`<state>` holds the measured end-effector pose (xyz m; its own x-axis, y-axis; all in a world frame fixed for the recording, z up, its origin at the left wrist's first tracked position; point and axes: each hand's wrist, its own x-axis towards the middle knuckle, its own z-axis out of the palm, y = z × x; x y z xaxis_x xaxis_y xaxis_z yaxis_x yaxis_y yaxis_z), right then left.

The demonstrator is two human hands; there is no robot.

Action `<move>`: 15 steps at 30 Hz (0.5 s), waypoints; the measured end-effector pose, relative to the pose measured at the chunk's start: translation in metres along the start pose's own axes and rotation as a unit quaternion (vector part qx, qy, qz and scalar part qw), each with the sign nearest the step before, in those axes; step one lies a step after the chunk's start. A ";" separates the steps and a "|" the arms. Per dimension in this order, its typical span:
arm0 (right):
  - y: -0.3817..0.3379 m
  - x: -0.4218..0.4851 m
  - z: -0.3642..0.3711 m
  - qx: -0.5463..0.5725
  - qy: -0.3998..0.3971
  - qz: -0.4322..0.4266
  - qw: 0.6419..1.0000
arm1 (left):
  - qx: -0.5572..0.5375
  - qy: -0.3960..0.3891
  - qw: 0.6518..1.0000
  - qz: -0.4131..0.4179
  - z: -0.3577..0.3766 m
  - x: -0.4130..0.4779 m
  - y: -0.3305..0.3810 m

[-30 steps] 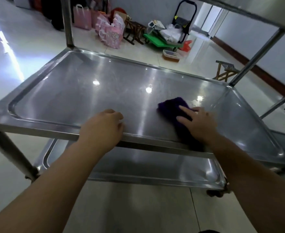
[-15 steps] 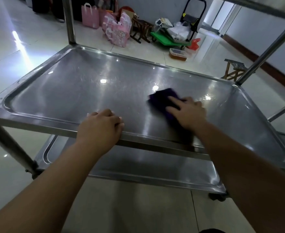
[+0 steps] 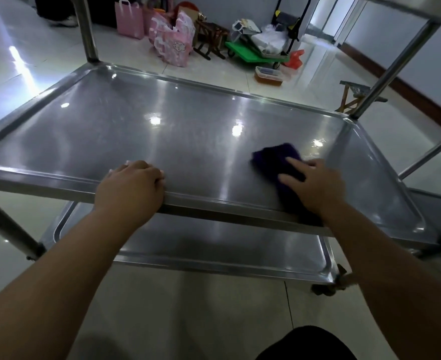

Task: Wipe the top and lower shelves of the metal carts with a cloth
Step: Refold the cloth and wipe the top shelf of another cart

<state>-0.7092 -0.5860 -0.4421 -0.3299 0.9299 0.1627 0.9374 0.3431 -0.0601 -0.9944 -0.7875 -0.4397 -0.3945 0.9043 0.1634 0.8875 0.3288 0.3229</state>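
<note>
Right hand (image 3: 315, 188): fingers extended, slightly spread, pressed flat on the purple cloth (image 3: 274, 157). The cloth lies on the cart shelf (image 3: 162, 141), toward its near right corner, and trails to the near edge under the wrist. Left hand (image 3: 131, 188): fingers curled over the near rim, left of centre. Lower shelf (image 3: 214, 245): directly beneath. Pink bags (image 3: 175, 40): on the floor beyond the far edge.

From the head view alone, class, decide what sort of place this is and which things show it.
Probably a storage or back-of-house room in a larger building: a glossy tiled floor, the metal cart, and pink bags and a loaded green platform trolley parked along the wall.
</note>
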 end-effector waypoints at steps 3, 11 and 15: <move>0.004 0.000 -0.001 -0.033 -0.032 0.155 0.987 | -0.001 0.004 1.000 -0.015 0.001 0.002 0.021; 0.004 -0.035 0.001 0.012 -0.009 -0.115 0.993 | -0.055 -0.075 0.995 0.041 0.020 0.016 0.092; 0.057 -0.017 -0.009 -0.007 -0.033 0.105 0.994 | 0.007 -0.102 0.992 0.073 0.029 0.022 0.106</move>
<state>-0.6488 -0.5838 -0.4394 -0.1339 0.9875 0.0831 0.9876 0.1399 -0.0715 -0.9023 -0.7254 -0.4290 -0.2064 0.9784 0.0144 0.9352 0.1929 0.2970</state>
